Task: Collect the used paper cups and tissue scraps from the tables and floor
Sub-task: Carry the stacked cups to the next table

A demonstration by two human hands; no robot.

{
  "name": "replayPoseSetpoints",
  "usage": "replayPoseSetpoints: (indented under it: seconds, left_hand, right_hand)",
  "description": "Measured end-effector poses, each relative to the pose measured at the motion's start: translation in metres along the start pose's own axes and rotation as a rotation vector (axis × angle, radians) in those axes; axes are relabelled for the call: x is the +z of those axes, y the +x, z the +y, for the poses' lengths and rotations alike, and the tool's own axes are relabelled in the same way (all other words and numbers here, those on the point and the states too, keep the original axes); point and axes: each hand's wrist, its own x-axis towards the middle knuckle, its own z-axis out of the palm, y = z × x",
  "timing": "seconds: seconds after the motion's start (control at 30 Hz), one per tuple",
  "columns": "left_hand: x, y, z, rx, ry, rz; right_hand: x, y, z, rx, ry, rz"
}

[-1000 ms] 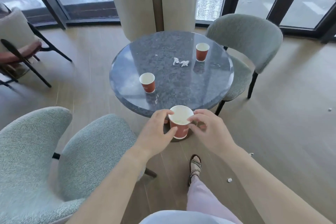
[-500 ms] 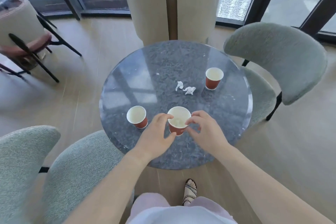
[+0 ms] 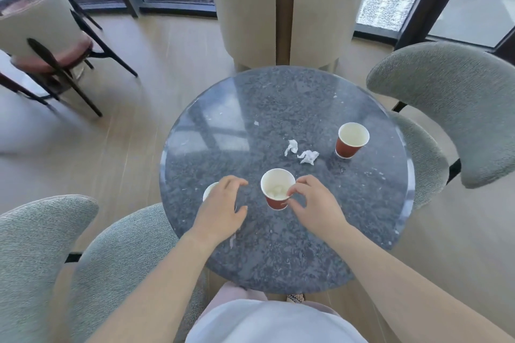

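Now the left hand [image 3: 223, 207] has let go of the middle cup [image 3: 277, 189], fingers spread, and moved over the near-left cup [image 3: 209, 192]. Right hand [image 3: 313, 203] pinches the middle cup's rim; it stands on the table [image 3: 278, 259], scrap inside. Far cup [image 3: 351, 140] and tissue scraps [image 3: 302, 152] uncollected; probably stacking next.

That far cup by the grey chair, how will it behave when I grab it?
The far cup looks empty, so probably very light and easy to knock over. Its thin paper wall would likely dent under a hard squeeze. It stands upright on the smooth table, so a nudge may slide it.
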Motion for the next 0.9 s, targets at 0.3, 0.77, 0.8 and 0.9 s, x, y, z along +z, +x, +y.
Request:
replayPoseSetpoints:
  seconds: [0.3, 0.77, 0.8, 0.9]
  left_hand:
    - [-0.009, 0.03, -0.047, -0.038, 0.272, -0.216]
    - [0.002, 0.095, -0.055, 0.057, 0.079, -0.281]
    - [0.002, 0.102, -0.054, 0.071, 0.078, -0.273]
    - [0.003, 0.122, -0.054, 0.095, 0.076, -0.243]
  right_hand:
    - [0.02, 0.027, -0.009, 0.062, -0.021, -0.023]
    - [0.034, 0.055, -0.015, 0.161, -0.074, -0.001]
    - [0.034, 0.058, -0.015, 0.164, -0.08, 0.01]
    - [0.039, 0.07, -0.015, 0.177, -0.081, 0.042]
